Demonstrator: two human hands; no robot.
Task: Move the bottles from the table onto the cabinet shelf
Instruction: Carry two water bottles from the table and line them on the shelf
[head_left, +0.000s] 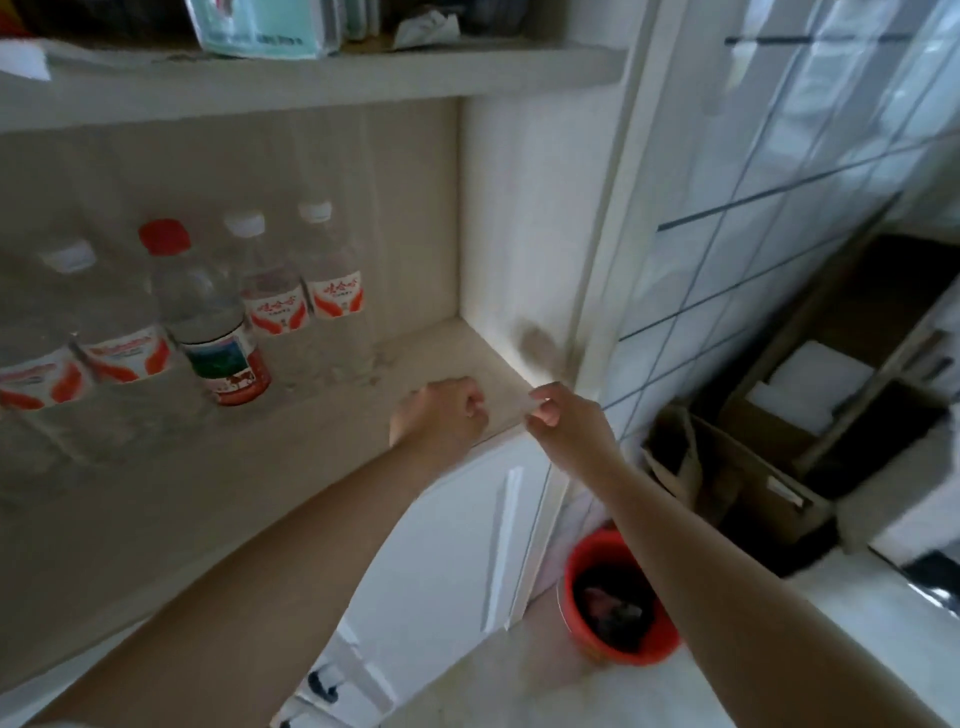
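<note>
Several clear water bottles stand upright in a row on the beige cabinet shelf (332, 415). Two with white caps and red-and-white labels (275, 301) (332, 275) are at the right of the row. A red-capped bottle (208, 322) with a green and red label is beside them, and more white-capped ones (124, 332) are further left. My left hand (441, 410) is a closed fist resting on the shelf's front right part, to the right of the bottles, with nothing in it. My right hand (561, 415) has its fingers curled at the shelf's front right corner; no bottle is in it.
An upper shelf (311, 78) with packets hangs close above the bottles. Below are white cabinet doors (457, 545). A red bucket (618, 597) stands on the floor at the right, beside cardboard boxes (753, 467) and a tiled wall (753, 182).
</note>
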